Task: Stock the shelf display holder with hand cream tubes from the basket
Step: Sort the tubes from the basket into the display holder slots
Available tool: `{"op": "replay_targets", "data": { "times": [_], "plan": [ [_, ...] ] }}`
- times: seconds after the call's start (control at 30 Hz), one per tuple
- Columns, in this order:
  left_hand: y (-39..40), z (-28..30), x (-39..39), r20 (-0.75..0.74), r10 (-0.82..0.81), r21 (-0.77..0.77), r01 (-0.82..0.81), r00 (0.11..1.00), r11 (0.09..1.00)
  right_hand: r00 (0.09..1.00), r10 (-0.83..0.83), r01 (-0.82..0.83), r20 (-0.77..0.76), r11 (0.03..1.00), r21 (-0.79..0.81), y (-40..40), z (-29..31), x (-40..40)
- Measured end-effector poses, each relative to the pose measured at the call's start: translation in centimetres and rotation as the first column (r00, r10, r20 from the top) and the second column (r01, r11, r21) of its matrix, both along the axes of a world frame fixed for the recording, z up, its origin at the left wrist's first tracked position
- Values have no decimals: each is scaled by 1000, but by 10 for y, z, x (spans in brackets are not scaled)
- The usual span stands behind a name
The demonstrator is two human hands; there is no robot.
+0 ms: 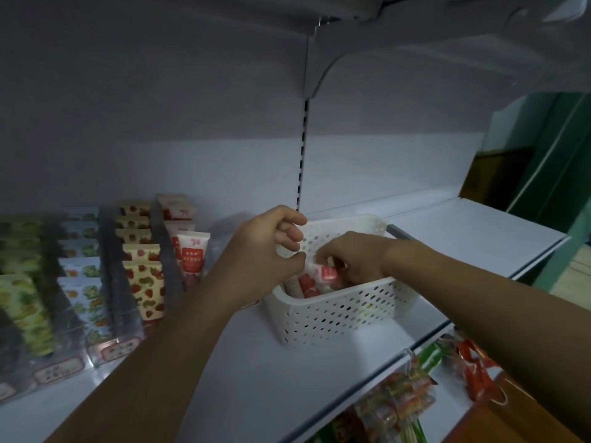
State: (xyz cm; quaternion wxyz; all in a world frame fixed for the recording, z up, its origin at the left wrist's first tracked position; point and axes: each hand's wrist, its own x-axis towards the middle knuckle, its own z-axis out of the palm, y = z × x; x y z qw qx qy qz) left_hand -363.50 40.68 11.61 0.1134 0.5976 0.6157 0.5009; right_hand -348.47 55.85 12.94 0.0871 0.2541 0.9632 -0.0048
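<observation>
A white perforated basket (pixel 339 311) stands on the white shelf (pixel 256 378) and holds several red-and-white hand cream tubes (pixel 307 282). My right hand (pixel 351 260) reaches down into the basket and grips one of the tubes (pixel 329 274). My left hand (pixel 271 247) hovers at the basket's left rim with its fingers curled; whether it holds anything is hidden. To the left, a clear display holder (pixel 118 346) has a lane of upright red-and-white tubes (pixel 192 254).
Further lanes of the holder carry strawberry-print packs (pixel 144 276), blue-and-white packs (pixel 83 282) and green packs (pixel 22 289). The shelf's back panel has a slotted upright (pixel 302 155). Bagged snacks (pixel 431 378) hang below the shelf's front edge. Another shelf sits overhead.
</observation>
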Motion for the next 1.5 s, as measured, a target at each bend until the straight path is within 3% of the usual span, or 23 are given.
{"op": "replay_targets", "data": {
  "times": [0.07,0.13,0.17,0.23,0.3,0.4,0.43,0.47,0.53,0.57,0.63,0.77,0.87,0.97,1.1,1.2,1.27,1.33,1.43,1.5],
  "plan": [
    [1,0,1,57,-4,-11,4,998,1000,941,19,6,-338,997,75,-3,6,-3],
    [1,1,4,93,1,-24,2,996,1000,724,-112,-25,-680,982,-188,-14,22,-4],
    [1,2,4,81,14,-26,-12,997,1000,639,-211,-126,-740,920,-372,-21,31,-5],
    [4,0,3,85,4,-6,-4,996,1000,593,-308,-325,-744,754,-571,-32,45,-7],
    [5,-2,2,147,-60,49,53,987,997,609,-311,-401,-729,673,-622,-34,49,-10],
    [4,-4,1,143,-41,101,26,989,995,618,-370,-277,-694,724,-632,-29,41,-14],
    [3,-4,3,171,-11,109,-8,985,994,649,-382,-179,-658,764,-620,-26,35,-14],
    [3,-4,5,209,21,118,-46,978,992,737,-351,-62,-578,816,-575,-24,28,-13],
    [3,-5,9,239,48,133,-82,970,988,959,-199,110,-202,918,-382,-19,17,-12],
    [3,-5,9,216,51,132,-81,975,988,990,-139,136,12,945,-298,-18,14,-11],
    [4,-6,9,163,46,118,-66,986,991,973,-87,147,212,947,-286,-16,22,-5],
    [3,-4,11,131,46,106,-60,990,992,935,-51,214,351,870,-444,-10,46,6],
    [1,-2,13,118,50,97,-61,992,993,899,-31,195,437,922,-335,-10,37,1],
    [0,-2,13,116,52,85,-62,992,994,920,-43,154,390,954,-256,-8,26,-5],
    [0,-2,13,148,40,85,-53,988,995,979,-33,71,200,980,-185,-5,21,2],
    [1,-3,11,145,49,90,-63,988,994,979,-112,43,-169,931,-363,-3,27,11],
    [2,-4,9,142,48,73,-59,989,996,900,-193,-44,-391,852,-521,-6,41,14],
    [3,-5,6,157,12,59,-21,988,998,826,-245,-198,-508,718,-667,-13,51,12],
    [2,-3,3,183,-46,65,34,982,997,818,-272,-290,-508,567,-771,-22,57,9],
    [3,-2,4,208,-42,44,34,977,998,869,-261,-196,-422,600,-775,-20,60,13]
  ]
}}
